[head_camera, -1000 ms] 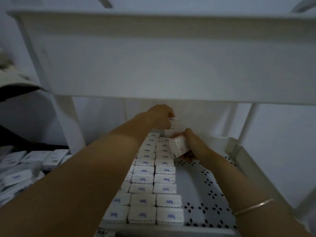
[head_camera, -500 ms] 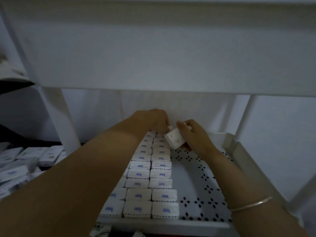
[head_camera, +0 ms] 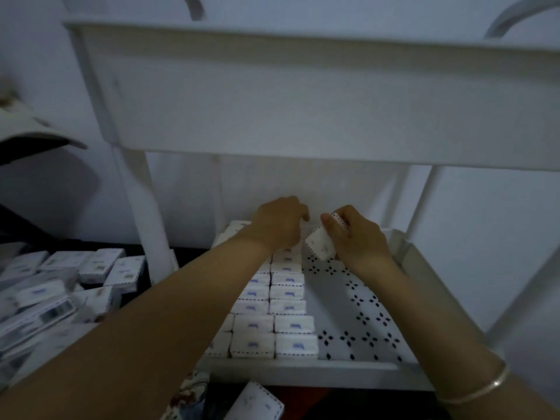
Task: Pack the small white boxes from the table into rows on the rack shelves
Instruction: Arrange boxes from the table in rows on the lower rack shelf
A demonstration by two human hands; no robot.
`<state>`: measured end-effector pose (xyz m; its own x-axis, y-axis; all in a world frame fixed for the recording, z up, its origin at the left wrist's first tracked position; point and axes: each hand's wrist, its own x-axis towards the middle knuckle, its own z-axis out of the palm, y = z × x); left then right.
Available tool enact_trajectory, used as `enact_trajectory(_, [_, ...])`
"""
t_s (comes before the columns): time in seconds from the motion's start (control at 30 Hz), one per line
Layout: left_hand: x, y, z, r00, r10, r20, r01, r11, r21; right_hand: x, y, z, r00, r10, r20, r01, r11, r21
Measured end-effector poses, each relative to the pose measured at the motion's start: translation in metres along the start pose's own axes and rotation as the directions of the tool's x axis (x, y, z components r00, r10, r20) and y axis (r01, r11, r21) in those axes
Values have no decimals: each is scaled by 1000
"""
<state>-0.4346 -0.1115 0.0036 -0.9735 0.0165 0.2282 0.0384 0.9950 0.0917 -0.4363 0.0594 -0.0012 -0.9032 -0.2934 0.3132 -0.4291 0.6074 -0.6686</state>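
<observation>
Rows of small white boxes (head_camera: pixel 288 325) with blue marks fill the left part of the lower rack shelf (head_camera: pixel 357 310), whose floor has a dark diamond pattern. My right hand (head_camera: pixel 359 236) grips a small white box (head_camera: pixel 321 245) tilted above the shelf's far end, just right of the rows. My left hand (head_camera: pixel 277 222) hovers with curled fingers over the far end of the rows; whether it holds a box is hidden. A heap of loose white boxes (head_camera: pixel 60 286) lies on the table at the left.
The upper shelf's white front panel (head_camera: pixel 303 95) hangs close above my hands. White rack posts (head_camera: pixel 142 213) stand at the left and a thin post (head_camera: pixel 421 201) at the right. One more box (head_camera: pixel 257 404) lies below the shelf's front rim (head_camera: pixel 303 372).
My left hand has set its box down at the back of the rows and drawn slightly back. My right hand has lifted its box a little; the camera has tilted up.
</observation>
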Motion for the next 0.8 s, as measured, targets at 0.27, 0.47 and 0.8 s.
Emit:
enact_trajectory(0.27, [-31,-4,11,944,-110,310,75,989,125,-72,-6,-28,976,-150,155,188,943,-274])
enact_trajectory(0.47, [-83,26,-3,986,-42,159,53,996,-68,-126,-6,-44,910,-195,365,310,906,-289])
enact_trajectory(0.8, [-183,51,-10,953,293,84,-263,930,-258,-140,1,-34,928,-89,362,186,952,-242])
